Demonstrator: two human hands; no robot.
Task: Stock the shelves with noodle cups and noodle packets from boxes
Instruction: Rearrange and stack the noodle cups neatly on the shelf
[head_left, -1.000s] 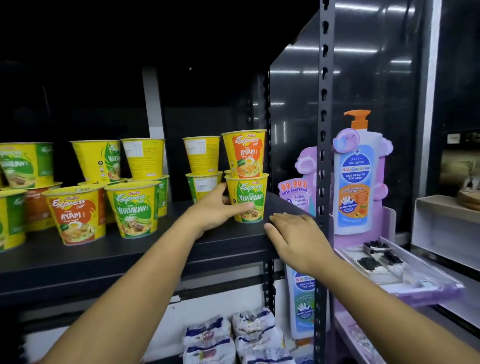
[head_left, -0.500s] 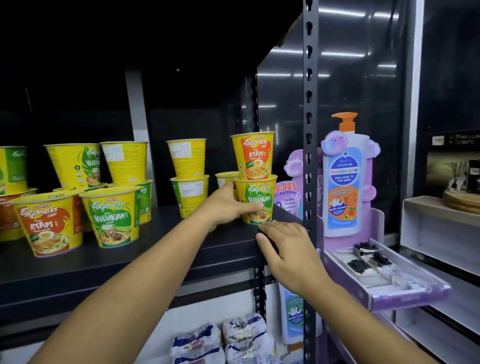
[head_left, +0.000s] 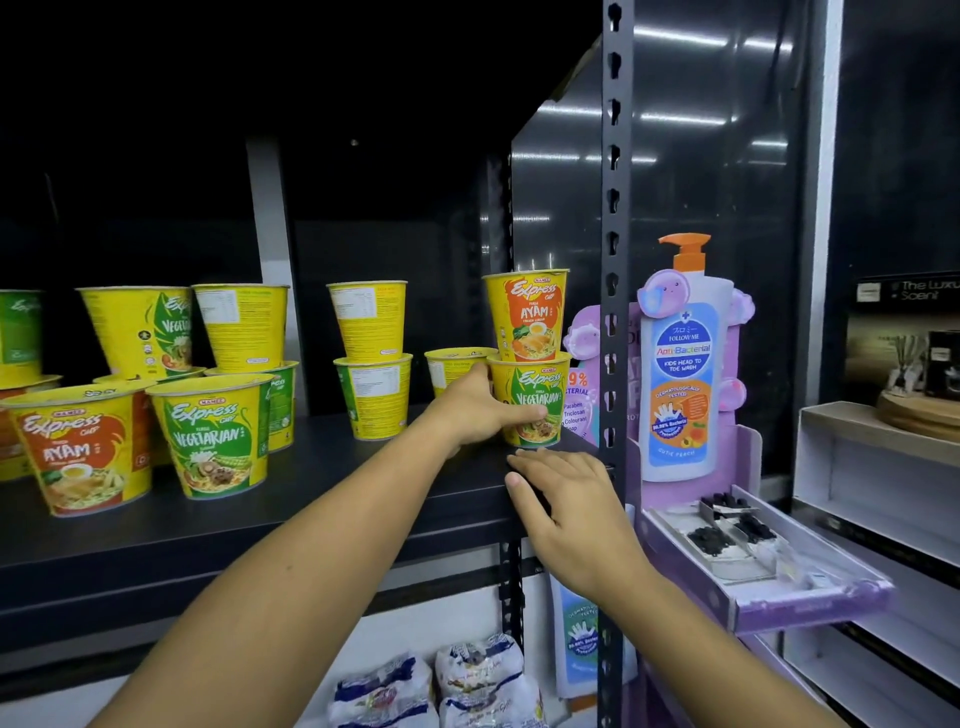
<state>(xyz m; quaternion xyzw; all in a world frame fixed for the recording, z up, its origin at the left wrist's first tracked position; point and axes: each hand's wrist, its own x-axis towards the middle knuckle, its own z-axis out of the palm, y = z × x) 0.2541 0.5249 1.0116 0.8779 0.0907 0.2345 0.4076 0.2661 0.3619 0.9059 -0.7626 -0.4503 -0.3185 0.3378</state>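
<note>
Several yellow noodle cups stand in stacks on the dark shelf (head_left: 311, 499). At the shelf's right end a green Vegetarian cup (head_left: 535, 387) carries an orange Ayam cup (head_left: 530, 314) on top. My left hand (head_left: 475, 408) grips the lower part of the Vegetarian cup, fingers wrapped round its front. My right hand (head_left: 563, 501) lies flat on the shelf's front right corner just below that cup, fingers straight, holding nothing. Another stack (head_left: 371, 358) stands just left, and a single cup (head_left: 452, 364) sits behind my left hand. Noodle packets (head_left: 441, 686) lie on the level below.
A black perforated upright (head_left: 613, 312) bounds the shelf on the right. Beyond it stands a purple cardboard display (head_left: 748, 587) with a large soap pump bottle (head_left: 680, 364). White shelves (head_left: 872, 467) lie at the far right. More cups (head_left: 213, 431) fill the shelf's left side.
The view has shifted, so everything sits further left and closer. My left hand has closed further round the Vegetarian cup; my right hand stays on the shelf's corner.
</note>
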